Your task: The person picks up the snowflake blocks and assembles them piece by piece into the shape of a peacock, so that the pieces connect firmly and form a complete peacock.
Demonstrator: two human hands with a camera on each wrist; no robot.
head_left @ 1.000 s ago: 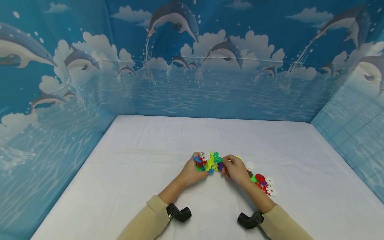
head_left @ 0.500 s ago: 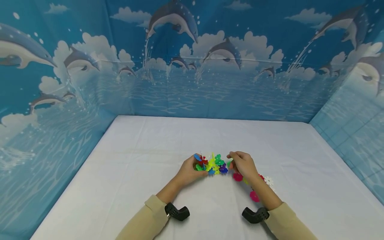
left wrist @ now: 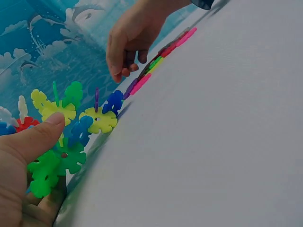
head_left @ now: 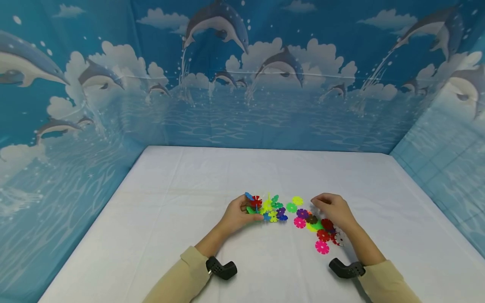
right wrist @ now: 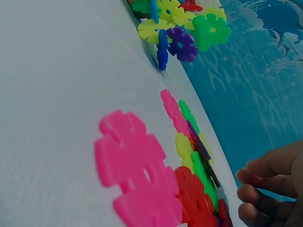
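Note:
My left hand (head_left: 235, 215) grips a cluster of joined snowflake discs (head_left: 273, 216), notched plastic pieces in yellow, green, blue, purple, red and white. In the left wrist view the thumb presses on a yellow disc (left wrist: 59, 111), and the fingers lie below a green disc (left wrist: 45, 172). To the right, my right hand (head_left: 334, 210) hovers over the far side of a loose pile of similar discs. Its fingers (right wrist: 270, 163) are loosely bent, and nothing shows between them. Beneath this hand a white disc is partly hidden.
The loose pile spreads over the white cloth (head_left: 182, 181), with a pink disc (head_left: 322, 247) at its near edge, a red disc (head_left: 323, 235) behind it and a yellow disc (head_left: 297, 200) at the far side. A dolphin-print curtain (head_left: 227, 118) stands behind the table.
My right hand has left the cluster and moved right to above the loose pile, uncovering several discs. The purple and blue discs at the cluster's right end now show fully. My left hand keeps its hold.

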